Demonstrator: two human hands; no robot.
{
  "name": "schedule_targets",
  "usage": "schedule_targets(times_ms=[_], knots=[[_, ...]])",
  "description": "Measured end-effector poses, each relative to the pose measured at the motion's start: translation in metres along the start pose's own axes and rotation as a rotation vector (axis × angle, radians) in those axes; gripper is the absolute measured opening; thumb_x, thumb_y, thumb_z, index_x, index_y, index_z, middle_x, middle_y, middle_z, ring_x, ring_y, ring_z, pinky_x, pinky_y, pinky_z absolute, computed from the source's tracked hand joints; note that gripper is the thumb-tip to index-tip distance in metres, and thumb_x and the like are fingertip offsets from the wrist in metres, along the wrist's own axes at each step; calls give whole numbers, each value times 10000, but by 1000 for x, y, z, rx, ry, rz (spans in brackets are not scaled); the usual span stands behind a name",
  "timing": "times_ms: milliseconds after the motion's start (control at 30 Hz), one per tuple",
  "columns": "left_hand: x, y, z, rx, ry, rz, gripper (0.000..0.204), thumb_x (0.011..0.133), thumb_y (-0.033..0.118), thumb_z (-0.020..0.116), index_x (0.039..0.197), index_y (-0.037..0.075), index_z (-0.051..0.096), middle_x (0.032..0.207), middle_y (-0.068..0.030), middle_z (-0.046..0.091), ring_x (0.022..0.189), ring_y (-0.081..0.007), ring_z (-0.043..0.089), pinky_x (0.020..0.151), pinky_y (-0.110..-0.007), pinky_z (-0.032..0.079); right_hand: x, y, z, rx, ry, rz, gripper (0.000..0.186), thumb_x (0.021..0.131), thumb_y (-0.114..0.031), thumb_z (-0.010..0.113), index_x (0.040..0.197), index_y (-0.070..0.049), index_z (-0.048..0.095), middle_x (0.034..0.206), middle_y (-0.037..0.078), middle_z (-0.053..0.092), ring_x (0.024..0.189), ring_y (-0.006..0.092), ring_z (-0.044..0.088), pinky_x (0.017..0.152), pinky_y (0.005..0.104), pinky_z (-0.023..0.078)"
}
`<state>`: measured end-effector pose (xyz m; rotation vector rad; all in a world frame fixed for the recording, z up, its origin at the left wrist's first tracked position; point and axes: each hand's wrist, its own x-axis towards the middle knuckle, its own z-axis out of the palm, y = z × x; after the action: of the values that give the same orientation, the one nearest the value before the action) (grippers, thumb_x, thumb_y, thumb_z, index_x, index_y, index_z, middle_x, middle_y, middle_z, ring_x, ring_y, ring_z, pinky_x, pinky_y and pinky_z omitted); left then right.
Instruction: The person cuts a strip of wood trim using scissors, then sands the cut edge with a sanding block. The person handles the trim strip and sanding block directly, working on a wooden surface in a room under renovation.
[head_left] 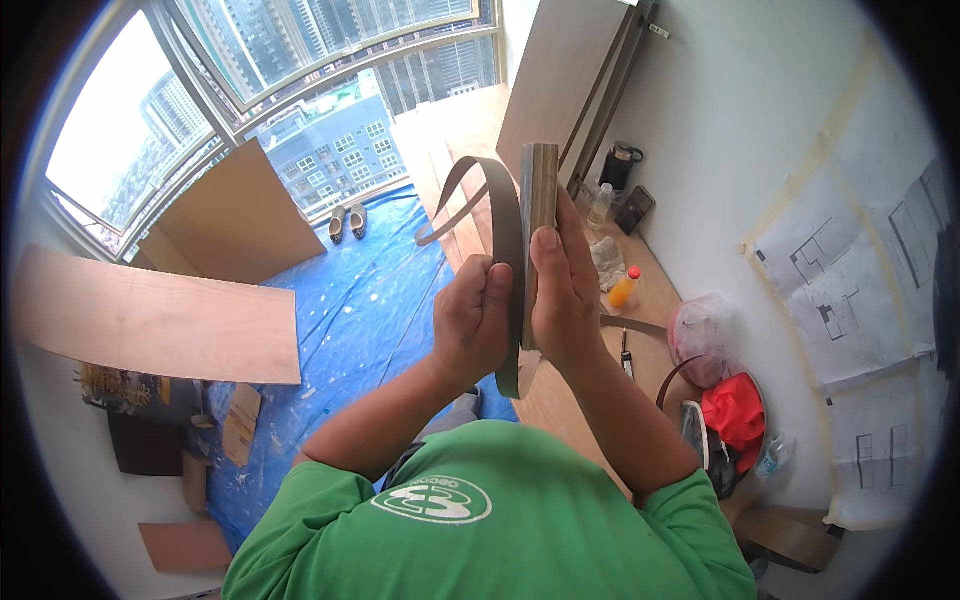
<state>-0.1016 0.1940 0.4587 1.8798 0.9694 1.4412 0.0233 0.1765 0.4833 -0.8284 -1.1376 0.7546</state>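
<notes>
Straight ahead of my chest, my right hand (568,295) grips a narrow wooden board (541,190) that stands upright, its layered edge showing. My left hand (474,318) is closed on a flat brown edging strip (507,225), with the thumb on top. The strip lies along or very near the board's left side; whether it touches all the way down cannot be seen. Its upper end curls over in a loose loop to the left, and its lower end hangs just below my hands.
A wooden worktop (560,400) carries an orange bottle (624,287), a phone (634,211), a clear bottle (600,205) and a black flask (621,165). Red cloth (735,420) and plastic bags sit rightward. Blue sheeting (350,300) covers the floor; panels (170,315) stand left, shoes (347,223) near the window.
</notes>
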Motion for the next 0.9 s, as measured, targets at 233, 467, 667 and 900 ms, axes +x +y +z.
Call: schedule_targets(times_ms=[233,467,667,900], knots=[[55,-15,-11,-167,143,-128,335,1153,264,533,912,44,605,733,-26,606,672,-90,546,622,-309,478,-69,38,-6,-336,-190,-260,638,1112,-196,494,1636,116,307,1323,240,586,1179,294,594,1068,406,455],[14,-1,13,-49,-4,-10,303,1136,227,558,907,33,604,717,-84,648,638,-150,609,589,-343,494,32,10,-8,-88,36,-61,599,1117,-220,482,1600,116,372,1283,260,623,1183,305,618,1044,392,481],[93,-23,3,-88,251,-87,372,1138,257,560,846,27,582,672,-8,540,655,-75,458,586,-312,419,-72,49,-12,-359,-185,-40,666,1119,-277,483,1635,106,308,1292,241,591,1199,309,580,1088,395,442],[113,-31,9,-123,284,-192,367,1115,283,594,870,13,633,679,-3,571,646,-80,483,596,-312,433,-58,53,-15,316,22,346,614,1148,-392,447,1642,-50,313,1181,73,641,1077,180,683,1006,370,542]])
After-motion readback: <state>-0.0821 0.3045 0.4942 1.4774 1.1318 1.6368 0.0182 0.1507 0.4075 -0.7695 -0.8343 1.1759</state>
